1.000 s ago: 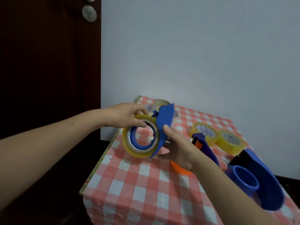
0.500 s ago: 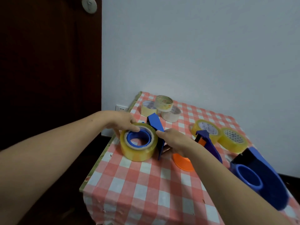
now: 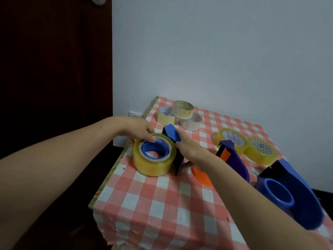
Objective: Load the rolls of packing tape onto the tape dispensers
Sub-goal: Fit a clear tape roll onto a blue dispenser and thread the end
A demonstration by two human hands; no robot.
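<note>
Head view: left fingers [image 3: 148,138] clamp roll [image 3: 153,165], right fingers [image 3: 181,137] clamp dispenser [image 3: 171,134] (lowered onto tablecloth [image 3: 162,204])

The clear yellowish tape roll [image 3: 155,156] lies flat on the desk [image 3: 162,204], seated on the blue dispenser [image 3: 172,137] hub. An empty blue dispenser [image 3: 292,192] lies at right. The orange-trimmed dispenser [image 3: 234,159], partly hidden, appears unloaded. Two yellow rolls [image 3: 231,139] lie flat behind it; three pale rolls [image 3: 183,109] sit stacked at rear.
</note>
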